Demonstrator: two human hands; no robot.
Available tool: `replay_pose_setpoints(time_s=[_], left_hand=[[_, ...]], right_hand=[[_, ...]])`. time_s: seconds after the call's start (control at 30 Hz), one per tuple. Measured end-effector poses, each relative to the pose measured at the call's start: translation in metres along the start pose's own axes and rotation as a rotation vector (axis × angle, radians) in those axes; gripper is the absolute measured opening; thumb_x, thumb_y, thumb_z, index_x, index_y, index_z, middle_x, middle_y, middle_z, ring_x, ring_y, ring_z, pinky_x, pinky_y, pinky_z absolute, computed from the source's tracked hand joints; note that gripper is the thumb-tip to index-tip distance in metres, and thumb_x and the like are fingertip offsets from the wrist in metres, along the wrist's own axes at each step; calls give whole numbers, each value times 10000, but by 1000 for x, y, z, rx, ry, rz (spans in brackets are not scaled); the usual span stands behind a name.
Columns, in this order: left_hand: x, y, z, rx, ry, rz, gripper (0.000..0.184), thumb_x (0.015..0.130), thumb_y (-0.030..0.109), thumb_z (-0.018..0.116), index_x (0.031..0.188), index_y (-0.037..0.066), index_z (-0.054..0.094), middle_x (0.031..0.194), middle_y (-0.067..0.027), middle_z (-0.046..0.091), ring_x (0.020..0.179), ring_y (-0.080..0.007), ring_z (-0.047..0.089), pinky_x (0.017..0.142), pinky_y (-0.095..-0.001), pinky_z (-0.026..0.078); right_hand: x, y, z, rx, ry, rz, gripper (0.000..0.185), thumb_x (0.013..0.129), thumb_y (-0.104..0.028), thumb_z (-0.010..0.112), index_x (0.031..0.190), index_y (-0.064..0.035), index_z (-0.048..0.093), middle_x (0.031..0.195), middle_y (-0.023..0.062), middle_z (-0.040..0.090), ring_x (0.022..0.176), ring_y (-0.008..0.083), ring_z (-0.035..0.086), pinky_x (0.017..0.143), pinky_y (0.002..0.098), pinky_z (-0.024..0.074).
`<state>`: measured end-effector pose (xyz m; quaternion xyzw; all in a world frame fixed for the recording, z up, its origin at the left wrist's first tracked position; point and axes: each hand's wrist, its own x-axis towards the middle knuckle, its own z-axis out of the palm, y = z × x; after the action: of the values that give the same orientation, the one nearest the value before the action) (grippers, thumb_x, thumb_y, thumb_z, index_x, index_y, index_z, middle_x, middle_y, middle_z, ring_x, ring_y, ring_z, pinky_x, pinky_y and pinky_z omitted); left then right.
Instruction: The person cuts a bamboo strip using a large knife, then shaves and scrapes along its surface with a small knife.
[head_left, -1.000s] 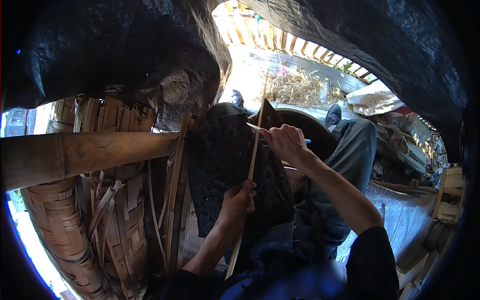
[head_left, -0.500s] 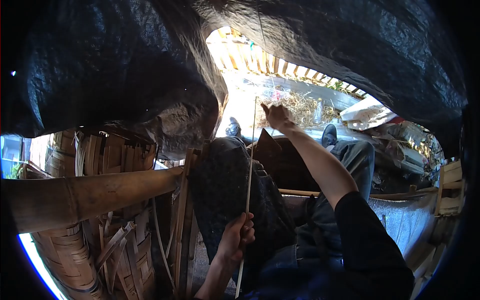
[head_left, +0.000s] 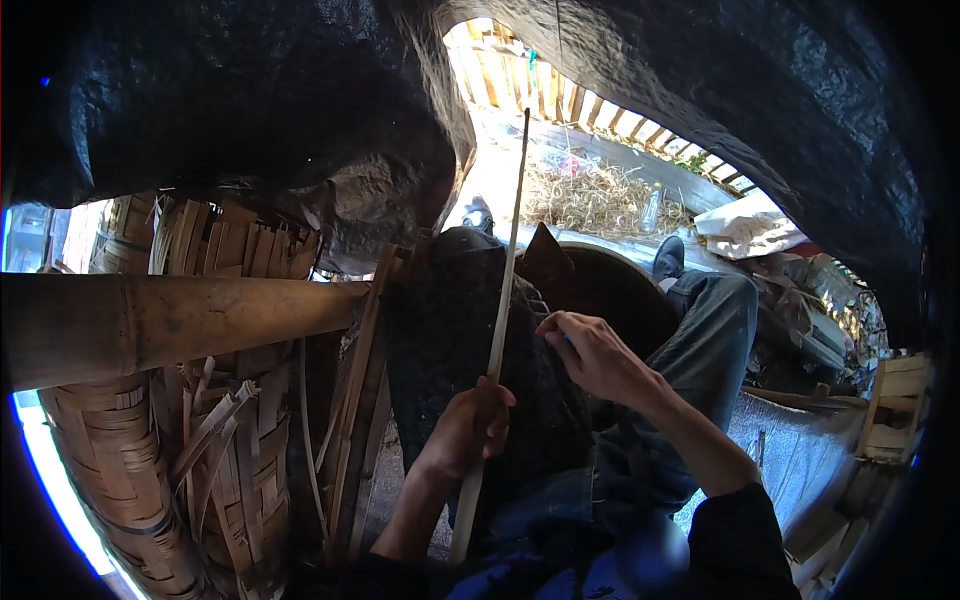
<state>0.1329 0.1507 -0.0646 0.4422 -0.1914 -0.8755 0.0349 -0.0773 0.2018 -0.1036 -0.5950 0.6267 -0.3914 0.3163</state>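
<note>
A long, pale bamboo strip (head_left: 509,262) stands nearly upright in view, running from the lap up toward the bright opening. My left hand (head_left: 468,428) is closed around its lower part, above the dark cloth over the thigh. To the right of the strip, apart from it, is my right hand (head_left: 600,362), fingers curled with thumb and forefinger close together. Whatever those fingers hold, if anything, is too small or hidden to make out. A brown pointed piece (head_left: 543,258) rises between the knees, beyond the right hand.
A thick bamboo pole (head_left: 190,318) juts in from the left over woven bamboo baskets (head_left: 120,460). Dark sheeting (head_left: 250,90) hangs overhead. Shavings (head_left: 590,195) and a clear bottle (head_left: 652,208) lie beyond the feet. At the right is a small wooden frame (head_left: 893,405).
My right hand reached far out along the strip, then came back toward the lap. My left hand stays closed on the strip, whose upper end now appears higher in view.
</note>
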Motion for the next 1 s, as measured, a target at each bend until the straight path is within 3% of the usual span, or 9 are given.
replay_pose_setpoints(time_s=[0.07,0.13,0.27,0.33,0.4,0.43,0.5,0.83,1.0], left_hand=[[5,-2,-17,-117,-63,-14,404,982,414,312,881,86,524,511,28,352,361,-61,342,350,-204,298],[9,-7,-34,-429,-301,-28,384,992,382,293,870,102,527,487,31,351,322,-51,307,314,-192,257],[11,-6,-41,-528,-383,-43,376,998,365,269,887,101,513,475,28,345,294,-44,283,292,-181,230],[11,-7,-41,-568,-385,-38,370,999,364,263,896,103,506,474,26,345,289,-47,281,290,-180,229],[11,-8,-41,-608,-385,-34,365,999,363,258,905,105,499,473,24,345,285,-49,279,289,-180,229],[10,-7,-41,-605,-387,-25,362,992,387,276,906,114,498,474,36,341,278,-45,272,292,-177,218],[10,-7,-41,-606,-390,-18,361,985,410,293,906,123,497,476,48,336,272,-41,266,295,-175,208],[11,-6,-42,-565,-349,-65,331,991,389,280,790,166,420,454,54,285,291,-29,215,297,-175,149],[13,-12,-44,-684,-397,-99,334,1002,358,239,794,158,406,445,51,270,287,-30,219,292,-180,143]], right_hand=[[-9,-12,5,-50,-33,-31,149,887,-124,545,937,3,484,661,152,573,592,346,586,547,421,459],[-12,-25,2,-174,-151,61,144,894,-131,536,977,-17,502,655,149,575,578,344,587,534,413,458],[-2,-38,0,-213,-293,150,163,906,-151,521,982,-9,494,628,156,564,560,342,581,506,404,445],[3,-34,3,-112,-279,144,177,907,-145,516,992,8,491,623,164,561,564,350,582,502,401,441],[7,-20,9,-90,-121,-144,193,920,-167,503,986,9,458,581,160,525,525,347,552,487,395,422],[10,-23,5,-91,-128,-144,193,920,-167,503,986,9,458,581,160,525,525,347,552,487,395,422],[15,-33,-3,-122,-367,145,201,929,-183,491,896,14,472,572,163,506,519,340,541,481,401,410],[16,-21,6,-391,-387,146,259,924,-236,504,826,4,484,493,138,492,440,324,537,396,403,403],[34,4,17,-525,-230,56,328,931,-291,494,761,-11,484,461,119,499,407,291,553,382,388,440]])
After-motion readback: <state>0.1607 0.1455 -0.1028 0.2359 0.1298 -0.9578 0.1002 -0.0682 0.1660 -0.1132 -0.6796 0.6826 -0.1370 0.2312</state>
